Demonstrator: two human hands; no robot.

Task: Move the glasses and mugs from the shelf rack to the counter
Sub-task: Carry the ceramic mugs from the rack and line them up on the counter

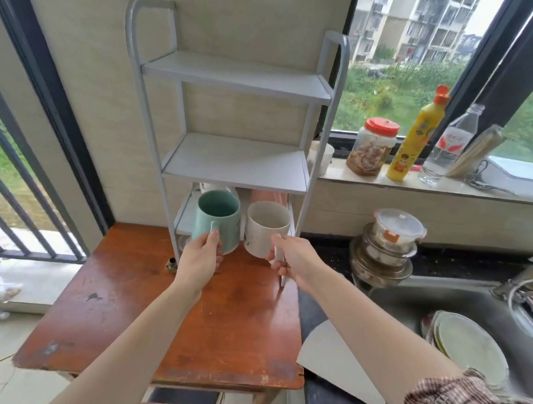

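Observation:
A grey shelf rack [236,164] stands at the back of a red-brown wooden table [126,302]; its two upper shelves are bare. My left hand [200,255] grips the handle of a teal mug [217,219], held in the air in front of the rack's lower shelf. My right hand [290,258] holds a white mug [265,227] by its handle, right beside the teal one. Behind the mugs on the lower shelf a white object [211,187] and something pinkish [268,195] are partly hidden. A glass [182,242] shows low in the rack, mostly covered by my left hand.
A dark counter [321,314] with a white board [337,366] lies right of the table. Stacked containers [385,246] and a steel sink [438,301] with plates [466,345] are at right. A jar [373,147], yellow bottle [414,138] and water bottle [451,145] line the windowsill.

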